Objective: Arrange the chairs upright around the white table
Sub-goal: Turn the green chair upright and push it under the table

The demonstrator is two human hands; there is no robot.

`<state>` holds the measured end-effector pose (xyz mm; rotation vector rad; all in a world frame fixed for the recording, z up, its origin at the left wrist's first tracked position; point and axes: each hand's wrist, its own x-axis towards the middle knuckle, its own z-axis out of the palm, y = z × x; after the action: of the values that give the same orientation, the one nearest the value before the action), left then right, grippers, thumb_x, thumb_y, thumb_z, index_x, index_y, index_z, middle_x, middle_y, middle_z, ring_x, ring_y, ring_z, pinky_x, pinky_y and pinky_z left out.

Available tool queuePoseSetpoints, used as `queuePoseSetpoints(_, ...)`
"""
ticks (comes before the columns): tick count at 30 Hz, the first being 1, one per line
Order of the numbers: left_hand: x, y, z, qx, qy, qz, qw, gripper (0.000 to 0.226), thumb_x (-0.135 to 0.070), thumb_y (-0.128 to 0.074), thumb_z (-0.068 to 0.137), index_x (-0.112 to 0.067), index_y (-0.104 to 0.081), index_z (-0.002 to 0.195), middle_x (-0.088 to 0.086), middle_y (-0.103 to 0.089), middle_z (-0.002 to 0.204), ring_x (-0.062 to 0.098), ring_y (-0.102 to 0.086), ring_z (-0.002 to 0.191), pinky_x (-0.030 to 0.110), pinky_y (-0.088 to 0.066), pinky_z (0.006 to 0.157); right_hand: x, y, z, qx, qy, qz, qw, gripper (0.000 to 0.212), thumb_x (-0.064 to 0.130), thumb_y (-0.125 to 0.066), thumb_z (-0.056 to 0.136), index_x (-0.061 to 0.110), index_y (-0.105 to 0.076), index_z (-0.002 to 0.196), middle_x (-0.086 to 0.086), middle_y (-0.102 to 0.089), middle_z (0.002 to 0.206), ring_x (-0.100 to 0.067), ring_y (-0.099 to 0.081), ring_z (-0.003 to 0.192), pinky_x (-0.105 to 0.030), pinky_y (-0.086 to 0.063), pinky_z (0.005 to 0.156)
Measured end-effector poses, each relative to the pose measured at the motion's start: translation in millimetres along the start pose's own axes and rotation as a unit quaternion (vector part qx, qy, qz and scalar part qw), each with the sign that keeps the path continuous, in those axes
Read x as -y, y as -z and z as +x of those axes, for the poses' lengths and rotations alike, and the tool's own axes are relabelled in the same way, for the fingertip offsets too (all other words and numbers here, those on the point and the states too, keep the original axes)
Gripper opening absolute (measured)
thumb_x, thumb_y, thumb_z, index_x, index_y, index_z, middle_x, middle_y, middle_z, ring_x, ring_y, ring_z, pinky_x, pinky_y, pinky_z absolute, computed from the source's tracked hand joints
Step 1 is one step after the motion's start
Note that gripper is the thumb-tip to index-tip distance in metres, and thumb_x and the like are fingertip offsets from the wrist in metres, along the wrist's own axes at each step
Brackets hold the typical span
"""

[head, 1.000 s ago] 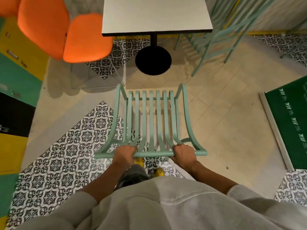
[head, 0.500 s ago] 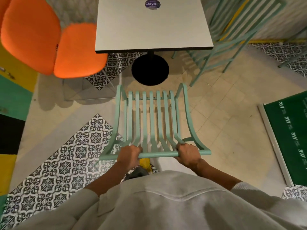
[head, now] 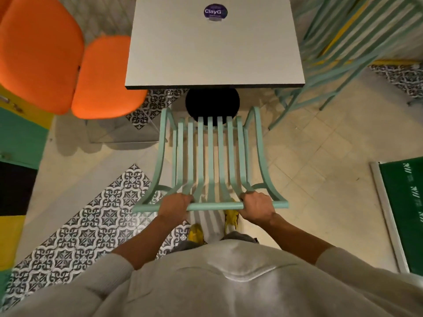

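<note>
A mint-green slatted chair point(head: 209, 156) stands upright right in front of me, its seat pointing at the white table point(head: 215, 49). My left hand point(head: 175, 205) and my right hand point(head: 257, 208) both grip the chair's top back rail, one near each end. The seat's front edge reaches the table's black round base point(head: 211, 104), just short of the tabletop's near edge. An orange padded chair point(head: 68, 65) stands upright at the table's left side. Another mint-green slatted chair point(head: 343, 49) stands at the table's right side.
A purple round sticker point(head: 215, 11) sits on the tabletop. Coloured cabinet fronts point(head: 16, 156) line the left wall. A green board with a white frame point(head: 402, 213) lies on the floor to the right. My yellow shoes point(head: 231, 217) are just behind the chair.
The green chair has moved forward toward the table with both hands still on its back rail, and I have stepped closer. Its seat front now overlaps the table's base.
</note>
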<state>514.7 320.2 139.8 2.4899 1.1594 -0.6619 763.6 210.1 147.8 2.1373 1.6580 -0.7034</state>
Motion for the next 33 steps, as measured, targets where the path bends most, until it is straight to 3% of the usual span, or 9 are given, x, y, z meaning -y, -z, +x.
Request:
queuePoseSetpoints(7, -18.2, 37.5, 62.9, -0.011, 0.057, 0.045, 0.997, 0.035, -0.029, -0.057, 0.105, -0.039, -0.063, 0.138, -0.001, -0.076, 0.116, 0.023, -0.074, 0.103, 0.039, -0.057, 0.09, -46.2, 41.3, 62.7, -0.014, 0.026, 0.012, 0.999, 0.042, 0.058, -0.063, 0.104, 0.022, -0.073, 0.124, -0.004, -0.077, 0.118, -0.03, -0.076, 0.109, -0.039, -0.058, 0.092)
queuePoseSetpoints(10, -23.5, 50.7, 84.3, -0.008, 0.061, 0.057, 0.996, 0.037, -0.027, -0.056, 0.105, -0.04, -0.062, 0.14, 0.0, -0.075, 0.118, 0.024, -0.074, 0.106, 0.04, -0.057, 0.091, -62.9, 52.5, 82.7, -0.019, 0.035, -0.007, 0.999, 0.04, 0.052, -0.059, 0.107, 0.02, -0.071, 0.128, -0.006, -0.075, 0.122, -0.032, -0.074, 0.116, -0.038, -0.056, 0.095)
queuePoseSetpoints(14, -26.3, 62.5, 110.6, -0.01, 0.061, 0.048, 0.997, 0.035, -0.03, -0.057, 0.107, -0.037, -0.061, 0.142, -0.001, -0.074, 0.123, 0.022, -0.071, 0.111, 0.037, -0.055, 0.095, -78.2, 65.4, 102.9, -0.046, 0.042, -0.054, 0.997, 0.051, 0.062, -0.053, 0.107, 0.022, -0.069, 0.135, -0.004, -0.074, 0.13, -0.03, -0.072, 0.12, -0.038, -0.057, 0.099)
queuePoseSetpoints(33, -12.7, 76.7, 133.3, -0.004, 0.075, 0.076, 0.994, 0.035, -0.029, -0.058, 0.107, -0.04, -0.061, 0.141, -0.002, -0.074, 0.118, 0.022, -0.073, 0.105, 0.034, -0.055, 0.085, -72.6, 88.0, 120.7, -0.021, 0.048, -0.071, 0.996, 0.061, 0.069, -0.05, 0.107, 0.019, -0.069, 0.137, -0.008, -0.076, 0.126, -0.032, -0.072, 0.117, -0.04, -0.058, 0.1)
